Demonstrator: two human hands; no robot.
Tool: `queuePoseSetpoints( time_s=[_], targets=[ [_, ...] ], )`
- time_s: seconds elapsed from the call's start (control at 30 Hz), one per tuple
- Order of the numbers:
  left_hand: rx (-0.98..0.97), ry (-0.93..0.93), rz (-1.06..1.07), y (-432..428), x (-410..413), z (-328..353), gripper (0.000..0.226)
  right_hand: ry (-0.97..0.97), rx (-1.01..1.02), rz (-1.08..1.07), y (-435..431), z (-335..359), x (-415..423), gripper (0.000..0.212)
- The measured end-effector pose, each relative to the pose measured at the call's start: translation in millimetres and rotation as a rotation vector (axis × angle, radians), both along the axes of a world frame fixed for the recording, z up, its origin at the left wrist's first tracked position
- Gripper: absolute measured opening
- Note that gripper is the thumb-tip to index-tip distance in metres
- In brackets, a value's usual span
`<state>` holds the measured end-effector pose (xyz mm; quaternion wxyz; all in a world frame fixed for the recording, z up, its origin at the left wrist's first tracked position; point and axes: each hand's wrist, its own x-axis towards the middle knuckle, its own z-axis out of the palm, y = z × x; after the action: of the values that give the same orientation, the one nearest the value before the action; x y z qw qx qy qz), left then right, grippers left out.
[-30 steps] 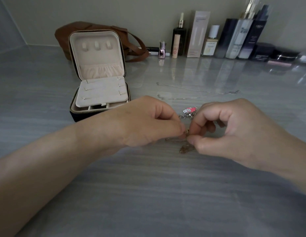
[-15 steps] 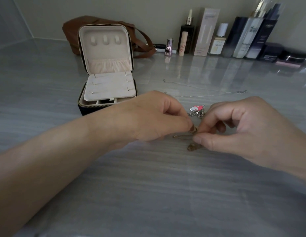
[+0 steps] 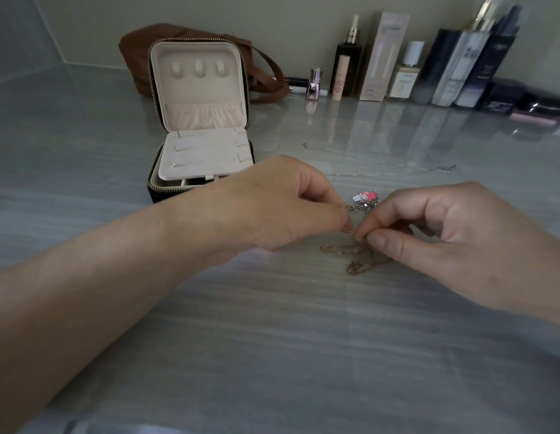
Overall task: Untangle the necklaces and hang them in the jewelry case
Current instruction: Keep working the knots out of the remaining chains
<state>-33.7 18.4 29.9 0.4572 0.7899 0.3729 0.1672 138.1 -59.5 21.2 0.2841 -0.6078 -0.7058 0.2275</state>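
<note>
A tangled gold chain necklace (image 3: 355, 256) lies on the grey counter between my hands. My left hand (image 3: 281, 205) pinches it at one point and my right hand (image 3: 447, 233) pinches it right beside, fingertips almost touching. Just behind them lies a silver chain with a pink charm (image 3: 364, 197). A thin silver necklace (image 3: 379, 166) is stretched out farther back. The jewelry case (image 3: 200, 120) stands open at the left, its cream lid upright with three hooks (image 3: 197, 68) and a cream insert over the base.
A brown leather bag (image 3: 137, 57) sits behind the case. Several cosmetic bottles and boxes (image 3: 429, 64) line the back wall at the right. The grey counter (image 3: 303, 355) stretches toward me.
More of the gold chain now shows spread on the counter below my fingertips. Both hands stay pinching it at the same place; the view has shifted slightly.
</note>
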Motion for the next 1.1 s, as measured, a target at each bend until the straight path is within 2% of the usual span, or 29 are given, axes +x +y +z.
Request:
queuePoseSetpoints(
  time_s=[0.13, 0.3, 0.47, 0.6, 1.0, 1.1],
  targets=[
    [-0.008, 0.003, -0.002, 1.0, -0.5, -0.5, 0.01, 0.012, 0.019, -0.001, 0.8, 0.7, -1.5, 0.02],
    [-0.028, -0.003, -0.007, 0.1, 0.0, -0.7, 0.01, 0.012, 0.06, -0.028, 2.1, 0.3, -0.6, 0.034],
    [-0.023, -0.014, 0.011, 1.5, -0.1, -1.5, 0.009, -0.026, 0.068, -0.011, 2.9, -3.0, 3.8, 0.015],
    [-0.02, -0.015, 0.017, 2.7, -0.2, -3.0, 0.011, 0.0, 0.065, -0.015, 2.4, -1.7, 3.1, 0.009],
    [0.012, -0.019, 0.038, 5.2, 0.3, -5.2, 0.014, 0.051, 0.039, -0.02, 2.5, 0.8, 4.2, 0.006],
    [0.011, -0.027, 0.047, 5.2, 0.5, -5.3, 0.013, 0.066, 0.03, -0.011, 3.2, 1.4, 5.3, 0.012]
  ],
)
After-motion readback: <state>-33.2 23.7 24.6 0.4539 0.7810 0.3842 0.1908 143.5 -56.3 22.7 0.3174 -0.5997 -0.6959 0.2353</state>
